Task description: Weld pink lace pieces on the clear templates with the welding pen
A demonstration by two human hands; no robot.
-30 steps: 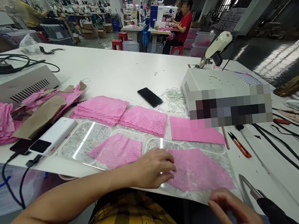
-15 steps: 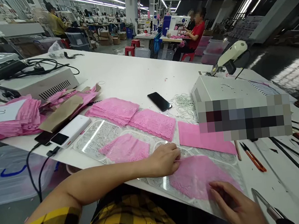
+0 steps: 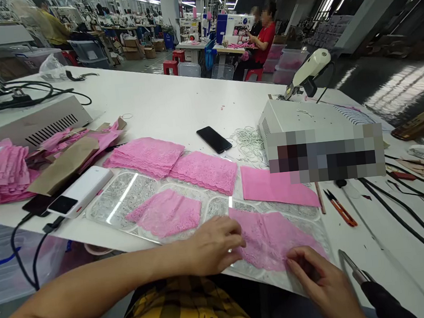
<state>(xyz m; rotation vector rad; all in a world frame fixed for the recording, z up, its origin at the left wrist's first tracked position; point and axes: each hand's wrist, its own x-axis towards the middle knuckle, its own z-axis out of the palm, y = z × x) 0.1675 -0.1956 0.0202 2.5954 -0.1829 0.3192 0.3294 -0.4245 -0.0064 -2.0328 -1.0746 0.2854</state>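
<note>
A pink lace fabric piece [image 3: 264, 236] lies spread on a clear patterned plastic sheet [image 3: 116, 193] in front of me. At its left edge, my left hand [image 3: 216, 243] has its fingers curled and closed on the lace, with a small gap showing behind the thumb. My right hand [image 3: 321, 281] pinches the lower right edge between thumb and forefinger. To the left lies another single lace piece [image 3: 166, 212]. Behind it are two lace stacks, one on the left [image 3: 146, 157] and one on the right [image 3: 206, 172]. A plain pink fabric piece [image 3: 275, 188] rests behind my right hand.
A phone [image 3: 213, 139], tangled pale thread [image 3: 248, 143] and a grey box [image 3: 301, 118] stand farther back. Orange snips [image 3: 341, 209] and a black-handled tool [image 3: 374, 283] lie right. Left are a white power bank [image 3: 82, 191], cables and pink bundles [image 3: 3, 171].
The left part of the lace piece now lies farther out, its upper left corner flat. My left hand has shifted down along its edge; my right hand stays at the lower edge. The view has shifted.
</note>
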